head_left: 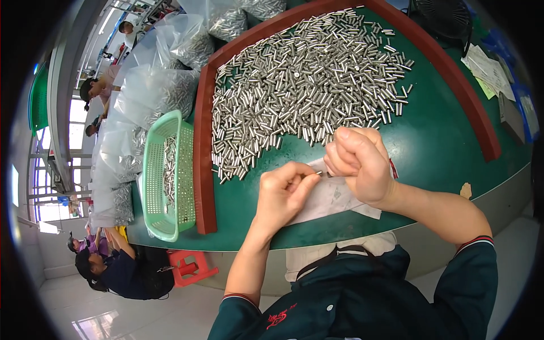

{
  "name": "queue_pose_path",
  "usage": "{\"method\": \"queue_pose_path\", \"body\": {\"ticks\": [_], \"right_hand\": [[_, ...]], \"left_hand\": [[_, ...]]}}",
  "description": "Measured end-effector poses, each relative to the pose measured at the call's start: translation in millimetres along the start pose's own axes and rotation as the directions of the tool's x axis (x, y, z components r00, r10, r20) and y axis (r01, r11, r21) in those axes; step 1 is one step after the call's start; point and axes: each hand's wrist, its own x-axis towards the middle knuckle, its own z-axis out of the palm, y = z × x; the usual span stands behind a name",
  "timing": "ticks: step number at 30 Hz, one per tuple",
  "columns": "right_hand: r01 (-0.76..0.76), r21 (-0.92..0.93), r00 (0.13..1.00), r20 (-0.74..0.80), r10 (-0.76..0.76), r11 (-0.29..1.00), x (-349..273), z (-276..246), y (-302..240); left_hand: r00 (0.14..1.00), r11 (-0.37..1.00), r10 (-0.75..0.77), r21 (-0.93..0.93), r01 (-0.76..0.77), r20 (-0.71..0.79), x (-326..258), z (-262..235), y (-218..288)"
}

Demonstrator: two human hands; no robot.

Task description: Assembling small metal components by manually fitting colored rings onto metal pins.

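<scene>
My left hand (pixel 285 191) is closed, with a small metal pin (pixel 319 173) pinched between thumb and fingertips. Just right of it, my right hand (pixel 364 165) is curled like a fist; whatever its fingers hold, if anything, is hidden. Both hands are above a creased whitish sheet (pixel 326 199) near the table's front edge. Beyond them spreads a large heap of short, shiny metal pins (pixel 306 79) on the green tabletop (pixel 430 133). A small red object shows partly behind my right wrist.
A dark red raised border (pixel 205 153) surrounds the heap. Left of it stands a green perforated basket (pixel 184 170) holding more pins. Clear bags of metal parts (pixel 144 96) line the far left. Papers (pixel 488 71) and a black fan (pixel 442 17) are at right. People and a red stool (pixel 190 267) are leftward.
</scene>
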Motion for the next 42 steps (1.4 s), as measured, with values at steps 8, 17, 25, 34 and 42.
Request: {"method": "queue_pose_path", "body": {"ticks": [8,17,25,34,42], "right_hand": [[-0.014,0.043,1.0,0.003,0.014,0.999,1,-3,3],[-0.024,0.05,1.0,0.002,0.024,0.998,5,-1,1],[-0.033,0.051,0.999,-0.01,0.034,0.998,6,-1,1],[-0.042,0.036,0.999,-0.027,0.043,0.998,5,0,1],[-0.036,0.008,0.999,-0.029,0.036,0.999,5,-1,-1]], "left_hand": [[0.919,0.235,-0.245,-0.901,0.364,0.308,6,-20,-22],[0.907,0.262,-0.311,-0.892,0.369,0.284,9,-25,-18],[0.927,0.747,-0.353,-0.634,0.198,-0.126,12,-30,-25],[0.914,0.883,0.052,0.445,0.146,-0.403,19,-11,-26],[0.995,0.986,0.069,0.15,-0.08,0.071,5,-5,0]]}}
